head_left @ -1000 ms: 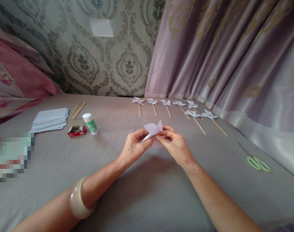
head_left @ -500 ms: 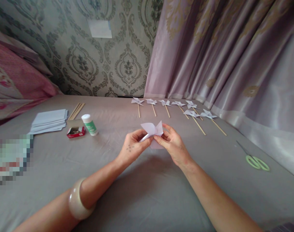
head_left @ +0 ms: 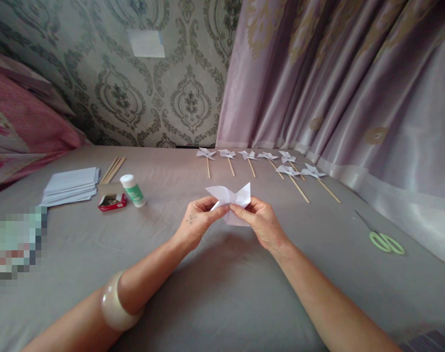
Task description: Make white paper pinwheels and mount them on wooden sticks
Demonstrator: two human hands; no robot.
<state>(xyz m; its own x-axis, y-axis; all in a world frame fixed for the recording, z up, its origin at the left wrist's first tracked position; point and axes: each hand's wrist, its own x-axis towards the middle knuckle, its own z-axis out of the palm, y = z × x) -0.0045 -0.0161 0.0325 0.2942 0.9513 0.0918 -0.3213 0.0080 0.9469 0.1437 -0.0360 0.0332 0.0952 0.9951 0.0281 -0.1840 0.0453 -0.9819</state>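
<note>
Together, the left fingers (head_left: 220,212) and right fingers (head_left: 241,212) are pinching folded paper (head_left: 229,195), pinwheels (head_left: 288,171) lying beyond them.

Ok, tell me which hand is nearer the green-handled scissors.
Right: the right hand grips folded paper, left of the scissors; the left hand, at the paper's other side, is farther left.

bare grey cloth (head_left: 222,303) between the forearms (head_left: 313,288), a free lane from right hand (head_left: 262,222) to green-handled scissors (head_left: 386,243) — seven paper pinwheels (head_left: 267,156) barring the far right, white-capped bottle (head_left: 133,191), red box (head_left: 114,205) and paper stack (head_left: 71,181) blocking the left
</note>
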